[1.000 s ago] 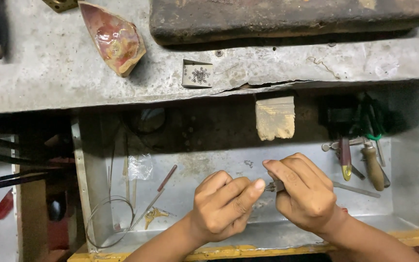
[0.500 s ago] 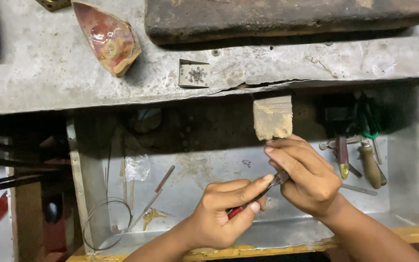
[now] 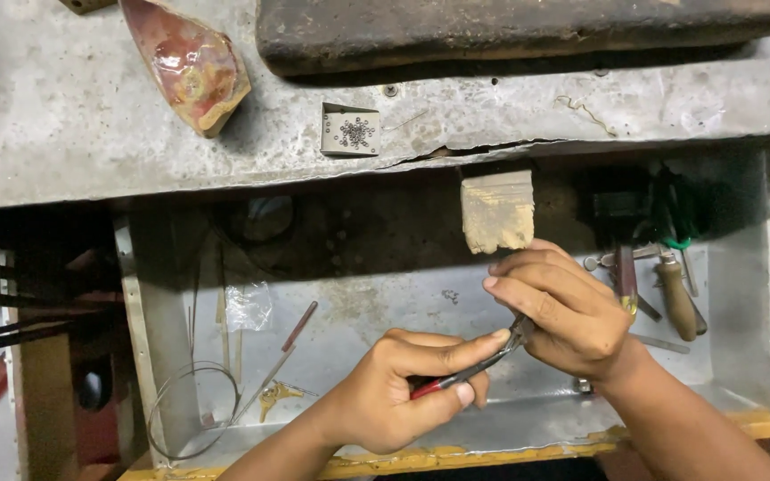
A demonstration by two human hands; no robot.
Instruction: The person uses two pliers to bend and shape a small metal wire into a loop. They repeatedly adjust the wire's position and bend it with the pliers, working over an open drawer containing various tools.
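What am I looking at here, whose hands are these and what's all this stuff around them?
This is one view from a camera worn on a person's head, looking down at their own two bare hands over a workbench. The left hand grips small pliers with red handles. Their tip meets the fingers of the right hand, which pinch something too small to make out. Below the hands is a metal tray drawer holding a wire coil, a thin rod and, at the right, some wooden-handled tools. A wooden peg sticks out from the bench edge. On the grey bench top sit a small open box of tiny beads and a reddish pointed stone.
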